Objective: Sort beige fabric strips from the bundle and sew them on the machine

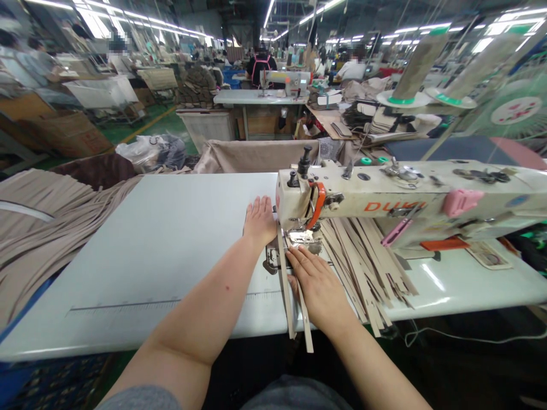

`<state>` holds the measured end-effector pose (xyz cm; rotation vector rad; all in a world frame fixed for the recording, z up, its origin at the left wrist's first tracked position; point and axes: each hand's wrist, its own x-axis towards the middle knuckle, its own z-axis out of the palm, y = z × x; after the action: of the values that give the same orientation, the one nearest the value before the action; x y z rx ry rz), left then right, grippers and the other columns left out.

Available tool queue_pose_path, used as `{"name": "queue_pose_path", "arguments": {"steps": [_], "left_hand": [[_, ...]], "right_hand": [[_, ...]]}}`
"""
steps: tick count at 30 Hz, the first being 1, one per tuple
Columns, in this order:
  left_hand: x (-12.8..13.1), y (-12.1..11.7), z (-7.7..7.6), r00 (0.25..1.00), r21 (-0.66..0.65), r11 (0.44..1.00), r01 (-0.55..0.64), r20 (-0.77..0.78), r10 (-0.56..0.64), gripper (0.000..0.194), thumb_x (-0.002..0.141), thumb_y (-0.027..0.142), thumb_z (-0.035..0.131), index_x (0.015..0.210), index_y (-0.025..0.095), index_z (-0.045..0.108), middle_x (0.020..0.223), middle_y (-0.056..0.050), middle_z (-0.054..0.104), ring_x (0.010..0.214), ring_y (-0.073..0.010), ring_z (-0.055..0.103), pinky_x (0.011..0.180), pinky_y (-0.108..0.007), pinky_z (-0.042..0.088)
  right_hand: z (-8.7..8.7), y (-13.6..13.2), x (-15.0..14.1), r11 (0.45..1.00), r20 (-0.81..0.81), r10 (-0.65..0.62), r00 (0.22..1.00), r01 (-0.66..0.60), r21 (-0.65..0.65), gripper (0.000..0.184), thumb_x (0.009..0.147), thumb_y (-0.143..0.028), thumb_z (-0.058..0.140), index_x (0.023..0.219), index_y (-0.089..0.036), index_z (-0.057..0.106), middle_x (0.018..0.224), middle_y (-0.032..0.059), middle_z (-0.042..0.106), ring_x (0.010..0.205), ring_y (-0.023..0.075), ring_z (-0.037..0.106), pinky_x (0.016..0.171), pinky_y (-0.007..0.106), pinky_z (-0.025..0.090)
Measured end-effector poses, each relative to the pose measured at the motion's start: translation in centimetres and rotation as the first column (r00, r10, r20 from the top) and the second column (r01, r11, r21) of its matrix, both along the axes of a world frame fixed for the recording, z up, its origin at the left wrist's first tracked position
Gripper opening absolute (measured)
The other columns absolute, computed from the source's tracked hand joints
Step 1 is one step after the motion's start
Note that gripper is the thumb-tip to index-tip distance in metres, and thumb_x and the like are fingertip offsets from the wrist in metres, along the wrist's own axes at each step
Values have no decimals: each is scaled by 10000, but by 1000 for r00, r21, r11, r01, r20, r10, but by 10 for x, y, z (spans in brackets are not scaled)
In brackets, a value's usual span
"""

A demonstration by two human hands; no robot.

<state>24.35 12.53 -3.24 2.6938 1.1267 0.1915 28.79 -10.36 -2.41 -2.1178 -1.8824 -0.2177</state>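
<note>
A white sewing machine [354, 196] with orange lettering stands over the tabletop. My left hand [260, 221] lies flat with fingers stretched out, just left of the machine head; whether it touches any fabric is hidden. In front of the presser foot, my right hand [315, 285] has its fingers together over a beige fabric strip [306, 322], the thumb on the strip's other side. The strip's far end runs under the fingers toward the foot. Another beige strip [284, 285] lies left of it, reaching past the machine head and over the table's front edge.
Many loose strips [363, 262] lie under the machine arm, and a large heap of strips [43, 228] hangs at left. Pink clips [464, 200] sit on the machine. Behind the white table [171, 222] is a fabric-lined bin [256, 155]. Thread cones [421, 65] stand at right; people work farther back.
</note>
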Motion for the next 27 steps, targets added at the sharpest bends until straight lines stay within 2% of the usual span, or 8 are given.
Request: {"name": "queue_pose_path", "arguments": {"steps": [7, 13, 18, 27], "left_hand": [[1, 0, -2, 1000, 11, 1000, -1, -20, 1, 657, 989, 352, 288, 1593, 99, 243, 1680, -106, 177, 1557, -279, 72, 1260, -488, 66], [1, -1, -1, 1000, 8, 1000, -7, -20, 8, 664, 986, 352, 287, 1596, 94, 233, 1678, -113, 173, 1557, -295, 62, 1253, -529, 54], [2, -2, -1, 999, 7, 999, -34, -17, 34, 644, 978, 286, 275, 1591, 90, 247, 1678, -115, 174, 1556, -294, 71, 1251, -532, 41], [0, 4, -3, 975, -50, 991, -125, 178, 132, 613, 978, 246, 274, 1564, 64, 278, 1647, -163, 266, 1545, -279, 155, 1254, -491, 110]], "right_hand": [[1, 0, 1, 999, -25, 11, 1000, -10, 31, 455, 1030, -293, 479, 1466, -165, 506, 1520, 94, 501, 1441, 273, 408, 1153, 477, 396], [2, -4, -1, 996, -50, 9, 999, -5, 87, 407, 1017, -293, 513, 1398, -167, 581, 1453, 107, 573, 1409, 266, 455, 1147, 472, 412], [4, -4, -2, 998, -45, 9, 999, -6, 69, 401, 1025, -293, 497, 1392, -157, 583, 1462, 106, 563, 1408, 271, 456, 1149, 479, 412], [3, -5, -1, 997, -49, 28, 998, -24, 78, 409, 1021, -286, 499, 1407, -170, 570, 1449, 128, 571, 1412, 277, 447, 1131, 487, 435]]}}
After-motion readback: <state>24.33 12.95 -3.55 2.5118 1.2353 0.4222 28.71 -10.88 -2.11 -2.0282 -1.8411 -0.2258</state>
